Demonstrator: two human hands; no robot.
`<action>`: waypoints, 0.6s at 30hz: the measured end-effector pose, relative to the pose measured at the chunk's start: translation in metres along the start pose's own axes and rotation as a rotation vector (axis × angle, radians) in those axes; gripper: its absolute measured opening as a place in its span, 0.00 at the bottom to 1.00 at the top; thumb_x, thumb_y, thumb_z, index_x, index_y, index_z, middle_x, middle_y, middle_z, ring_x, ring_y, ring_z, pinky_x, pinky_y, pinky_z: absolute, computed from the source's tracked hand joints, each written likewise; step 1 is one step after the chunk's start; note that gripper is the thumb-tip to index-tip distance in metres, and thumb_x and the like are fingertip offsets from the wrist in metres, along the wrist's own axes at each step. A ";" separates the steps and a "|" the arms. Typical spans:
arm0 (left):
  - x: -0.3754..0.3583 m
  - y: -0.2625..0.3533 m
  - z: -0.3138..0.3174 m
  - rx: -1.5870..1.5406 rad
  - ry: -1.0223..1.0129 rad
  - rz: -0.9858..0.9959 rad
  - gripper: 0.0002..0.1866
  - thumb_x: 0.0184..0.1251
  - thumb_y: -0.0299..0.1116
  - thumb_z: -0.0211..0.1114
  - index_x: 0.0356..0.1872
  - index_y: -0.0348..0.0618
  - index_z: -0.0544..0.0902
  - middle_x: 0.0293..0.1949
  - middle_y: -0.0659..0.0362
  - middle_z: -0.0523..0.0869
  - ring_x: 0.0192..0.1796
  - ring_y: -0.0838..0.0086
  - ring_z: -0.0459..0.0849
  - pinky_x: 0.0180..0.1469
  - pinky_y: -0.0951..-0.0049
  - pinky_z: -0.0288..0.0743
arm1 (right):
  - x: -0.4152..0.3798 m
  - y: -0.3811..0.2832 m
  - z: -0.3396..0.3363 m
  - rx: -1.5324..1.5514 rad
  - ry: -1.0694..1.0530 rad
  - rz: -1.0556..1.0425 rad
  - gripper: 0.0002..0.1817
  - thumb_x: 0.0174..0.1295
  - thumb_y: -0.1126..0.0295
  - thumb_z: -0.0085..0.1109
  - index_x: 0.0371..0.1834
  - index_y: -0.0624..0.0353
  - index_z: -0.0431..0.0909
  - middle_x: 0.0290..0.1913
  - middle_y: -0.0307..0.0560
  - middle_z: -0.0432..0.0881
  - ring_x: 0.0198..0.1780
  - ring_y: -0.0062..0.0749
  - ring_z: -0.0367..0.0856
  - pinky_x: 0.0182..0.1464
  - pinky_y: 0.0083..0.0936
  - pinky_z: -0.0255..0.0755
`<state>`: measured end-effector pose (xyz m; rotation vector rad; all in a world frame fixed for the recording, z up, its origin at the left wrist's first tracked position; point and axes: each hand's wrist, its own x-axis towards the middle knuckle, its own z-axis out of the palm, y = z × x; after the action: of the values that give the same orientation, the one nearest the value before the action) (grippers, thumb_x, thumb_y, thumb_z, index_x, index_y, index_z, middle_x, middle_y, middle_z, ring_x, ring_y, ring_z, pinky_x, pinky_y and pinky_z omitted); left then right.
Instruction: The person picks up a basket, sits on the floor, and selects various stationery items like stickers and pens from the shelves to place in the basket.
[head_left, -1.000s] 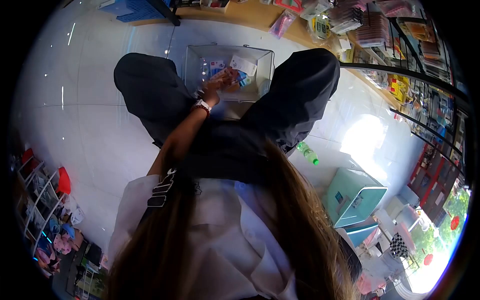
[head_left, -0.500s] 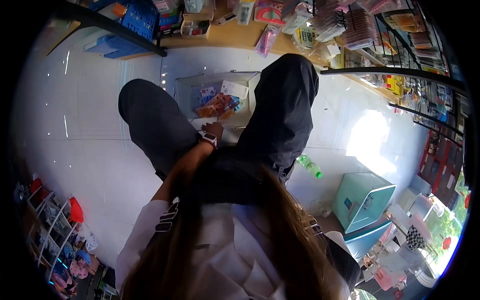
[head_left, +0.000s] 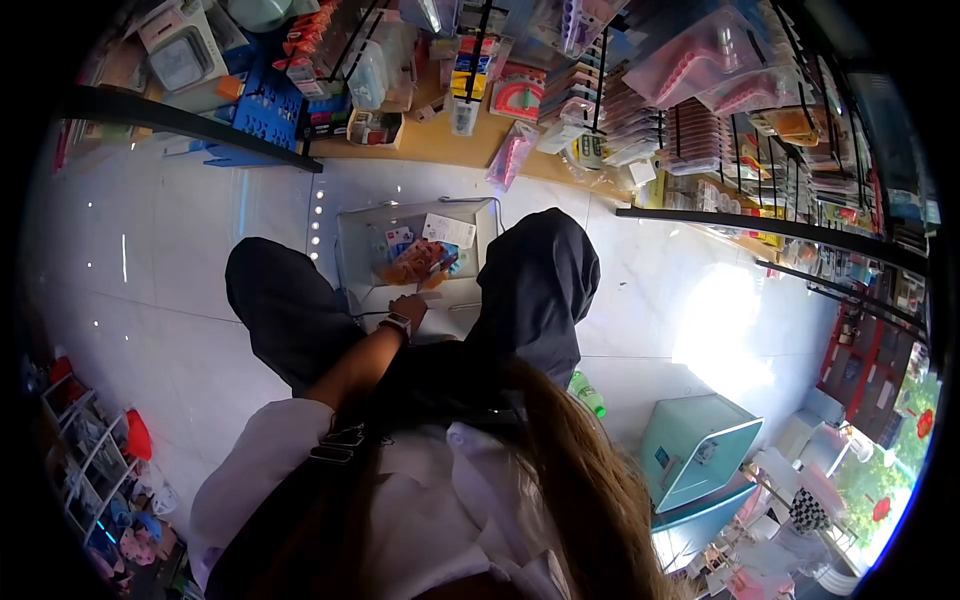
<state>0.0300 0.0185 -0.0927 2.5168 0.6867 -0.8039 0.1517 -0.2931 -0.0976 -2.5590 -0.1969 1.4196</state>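
My left hand (head_left: 406, 308), with a watch (head_left: 397, 322) on its wrist, is at the near edge of a grey, see-through bin (head_left: 355, 250) between my knees. Its fingers look curled, and a small pale edge shows beside them; what they hold, if anything, I cannot make out. Inside the bin lie an orange-brown packet (head_left: 418, 262), a white card (head_left: 450, 230) with print on it and some small blue-and-white packs. My right hand is out of sight.
Ahead, a wooden shelf (head_left: 450, 135) carries many packaged goods, and a pink packet (head_left: 512, 155) hangs over its edge. Black rack bars (head_left: 760, 230) jut out at right. A green bottle (head_left: 588, 394) and a teal bin (head_left: 700, 455) are at my right. A wire rack (head_left: 95, 450) stands at left.
My view has tilted up, so the shelf shows more and the bin sits lower in the picture. My left hand stays by the bin's near edge, a pale edge now beside its fingers.
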 end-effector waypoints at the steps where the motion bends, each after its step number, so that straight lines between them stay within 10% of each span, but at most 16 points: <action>1: 0.006 0.000 -0.004 -0.029 0.034 0.000 0.07 0.55 0.29 0.51 0.31 0.37 0.75 0.28 0.50 0.82 0.32 0.58 0.82 0.34 0.61 0.76 | 0.001 -0.001 -0.006 -0.014 -0.005 -0.011 0.23 0.54 0.65 0.52 0.51 0.66 0.65 0.44 0.60 0.73 0.45 0.46 0.73 0.48 0.35 0.68; 6: 0.033 -0.030 0.019 0.211 0.077 0.168 0.09 0.49 0.34 0.56 0.29 0.42 0.80 0.27 0.52 0.82 0.33 0.59 0.82 0.34 0.62 0.76 | 0.016 0.009 -0.015 -0.074 -0.007 -0.103 0.24 0.54 0.64 0.52 0.51 0.66 0.65 0.44 0.60 0.74 0.45 0.48 0.74 0.47 0.36 0.68; 13: 0.029 -0.034 -0.013 0.362 0.203 -0.115 0.08 0.51 0.27 0.53 0.28 0.46 0.81 0.26 0.57 0.82 0.30 0.64 0.82 0.26 0.62 0.73 | 0.012 0.009 -0.028 -0.140 -0.021 -0.185 0.24 0.54 0.62 0.52 0.51 0.65 0.66 0.44 0.61 0.74 0.44 0.50 0.74 0.47 0.37 0.69; 14: 0.036 -0.041 -0.009 0.319 0.169 -0.056 0.12 0.52 0.27 0.52 0.35 0.40 0.82 0.34 0.53 0.82 0.38 0.59 0.81 0.33 0.49 0.74 | 0.008 0.008 -0.031 -0.147 -0.023 -0.191 0.24 0.54 0.62 0.52 0.51 0.65 0.66 0.44 0.61 0.75 0.44 0.50 0.75 0.47 0.37 0.69; 18: 0.034 -0.045 -0.016 0.335 0.258 0.158 0.14 0.51 0.27 0.53 0.40 0.39 0.80 0.37 0.51 0.81 0.42 0.55 0.79 0.39 0.48 0.73 | -0.004 -0.007 -0.049 -0.230 -0.044 -0.251 0.24 0.54 0.61 0.52 0.51 0.65 0.66 0.44 0.62 0.75 0.44 0.51 0.75 0.47 0.38 0.70</action>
<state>0.0353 0.0737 -0.1119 2.9704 0.4522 -0.5832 0.1910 -0.2925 -0.0677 -2.5634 -0.7002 1.4286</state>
